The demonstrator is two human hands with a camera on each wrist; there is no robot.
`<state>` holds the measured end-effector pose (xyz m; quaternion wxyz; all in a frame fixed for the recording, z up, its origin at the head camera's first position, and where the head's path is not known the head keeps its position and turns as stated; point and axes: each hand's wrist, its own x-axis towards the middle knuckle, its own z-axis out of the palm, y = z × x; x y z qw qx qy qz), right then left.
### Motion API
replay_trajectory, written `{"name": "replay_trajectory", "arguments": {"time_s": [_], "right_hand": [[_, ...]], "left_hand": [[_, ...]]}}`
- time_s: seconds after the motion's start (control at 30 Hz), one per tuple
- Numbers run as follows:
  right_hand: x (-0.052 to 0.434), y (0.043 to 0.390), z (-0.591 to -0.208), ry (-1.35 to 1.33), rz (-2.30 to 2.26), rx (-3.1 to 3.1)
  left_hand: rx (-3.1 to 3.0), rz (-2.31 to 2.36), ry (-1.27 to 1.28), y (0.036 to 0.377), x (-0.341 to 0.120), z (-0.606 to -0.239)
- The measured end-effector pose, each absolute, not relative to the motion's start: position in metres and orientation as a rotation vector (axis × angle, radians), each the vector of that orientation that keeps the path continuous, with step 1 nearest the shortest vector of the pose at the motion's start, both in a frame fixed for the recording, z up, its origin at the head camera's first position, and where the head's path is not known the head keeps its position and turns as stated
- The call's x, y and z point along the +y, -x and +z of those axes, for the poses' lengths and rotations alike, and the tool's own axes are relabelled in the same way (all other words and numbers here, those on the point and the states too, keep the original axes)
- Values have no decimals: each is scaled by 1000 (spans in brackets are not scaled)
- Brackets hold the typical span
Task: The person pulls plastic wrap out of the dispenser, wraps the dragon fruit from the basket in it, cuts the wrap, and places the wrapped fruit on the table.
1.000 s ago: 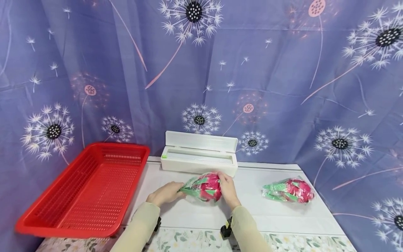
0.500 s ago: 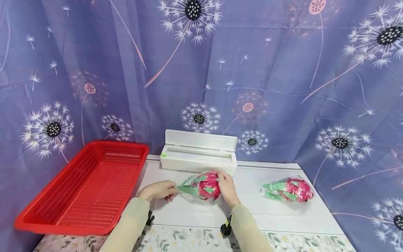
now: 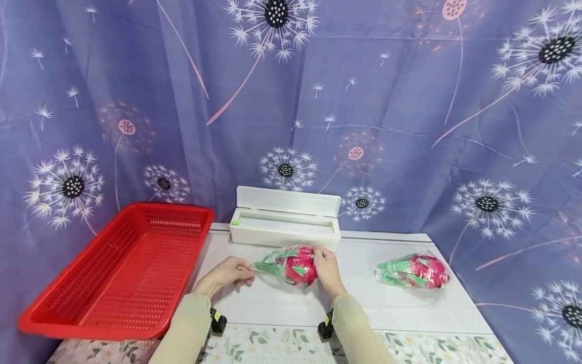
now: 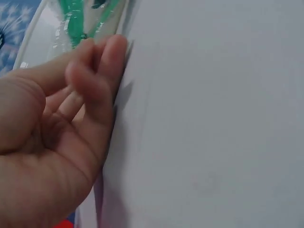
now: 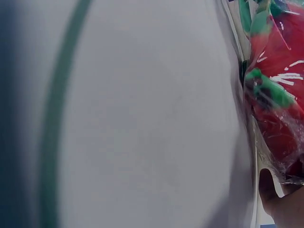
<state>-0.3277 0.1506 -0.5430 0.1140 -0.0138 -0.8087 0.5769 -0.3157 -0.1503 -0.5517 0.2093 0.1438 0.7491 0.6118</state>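
A dragon fruit (image 3: 300, 269) wrapped in clear plastic film lies in the middle, its green leaf tips pointing left. My right hand (image 3: 328, 270) holds its rounded right end; in the right wrist view only part of that hand (image 5: 285, 206) shows below the wrapped fruit (image 5: 280, 47). With thumb and fingers, my left hand (image 3: 229, 273) pinches the film at the leaf-tip end. The left wrist view has the hand (image 4: 57, 123) close up, film (image 4: 61, 35) and green leaf just beyond its fingertips. Another wrapped dragon fruit (image 3: 427, 271) rests untouched on the right.
Behind the fruit stands a white cling film box (image 3: 284, 236), its lid (image 3: 288, 201) raised and a roll inside. A large red basket (image 3: 127, 331) occupies the left side. The white tabletop (image 3: 273, 308) ends at a floral cloth (image 3: 263, 346) in front; a patterned curtain (image 3: 391, 192) hangs behind.
My left hand has drawn leftward from the leaves, fingers now pinching the film's end. The right hand keeps its hold, and the fruit stays almost in place.
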Motion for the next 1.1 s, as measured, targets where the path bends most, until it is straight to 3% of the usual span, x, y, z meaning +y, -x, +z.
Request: {"name": "replay_trajectory", "arguments": {"time_s": [0.47,0.8,1.1], "right_hand": [[150,320,-545,-1,1631,-2366],[146,320,-542,-39,1574,-2365],[145,320,-539,-43,1551,-2369]], "left_hand": [[2024,1950,-175,314,-129,-563],[2395,1888,-55,307,-117,-552],[2163,1822,-44,322,-114,-560]]}}
